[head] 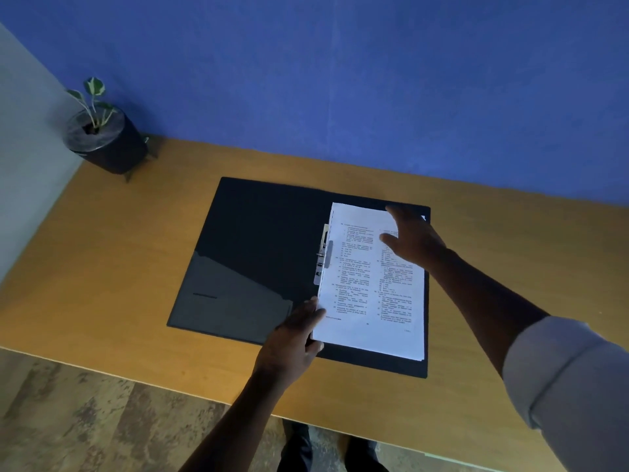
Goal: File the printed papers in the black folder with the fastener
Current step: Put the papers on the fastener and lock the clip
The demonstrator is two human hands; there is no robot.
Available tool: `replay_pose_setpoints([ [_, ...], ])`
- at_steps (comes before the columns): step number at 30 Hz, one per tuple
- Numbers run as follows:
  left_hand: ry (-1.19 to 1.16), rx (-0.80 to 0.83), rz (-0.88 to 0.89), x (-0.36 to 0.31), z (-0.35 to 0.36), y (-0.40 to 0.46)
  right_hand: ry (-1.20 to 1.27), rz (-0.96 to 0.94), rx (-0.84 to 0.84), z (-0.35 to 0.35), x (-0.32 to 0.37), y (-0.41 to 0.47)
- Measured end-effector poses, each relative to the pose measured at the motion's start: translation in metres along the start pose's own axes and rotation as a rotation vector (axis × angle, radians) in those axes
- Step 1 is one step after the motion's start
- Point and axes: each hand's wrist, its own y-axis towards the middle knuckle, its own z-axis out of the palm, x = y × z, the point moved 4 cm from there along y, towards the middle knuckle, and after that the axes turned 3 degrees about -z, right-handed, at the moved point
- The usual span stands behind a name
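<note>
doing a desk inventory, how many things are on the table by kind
folder: 1
paper stack: 1
fastener: 1
potted plant: 1
total: 4

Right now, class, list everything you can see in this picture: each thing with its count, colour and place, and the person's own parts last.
desk: one, orange-brown wood, against the blue wall.
black folder: one, black, lying open in the middle of the desk.
printed papers: one stack, white with black text, on the folder's right half.
fastener: one, pale metal, at the papers' left edge by the spine.
potted plant: one, green leaves in a dark pot, far left corner of the desk.
left hand: one, holding the papers' near left corner.
right hand: one, fingers spread flat over the papers' top right; rolled white sleeve.
</note>
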Motion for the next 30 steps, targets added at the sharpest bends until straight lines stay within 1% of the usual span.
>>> replay_pose_setpoints([
  [4, -0.046, -0.015, 0.004, 0.002, 0.0, -0.006, -0.004, -0.012, -0.004, -0.001, 0.009, 0.019],
  [9, -0.061, -0.044, 0.002, 0.002, 0.004, -0.024, -0.021, -0.021, 0.056, 0.014, 0.009, 0.021],
  [11, -0.077, -0.039, -0.025, 0.013, -0.001, -0.006, -0.014, -0.026, 0.049, 0.015, 0.008, 0.041],
  [13, -0.078, -0.047, -0.015, 0.009, -0.003, -0.001, -0.013, -0.03, 0.034, 0.012, 0.005, 0.042],
  [30, -0.082, -0.017, -0.019, 0.007, 0.003, -0.001, -0.009, -0.043, -0.015, 0.02, -0.006, 0.039],
])
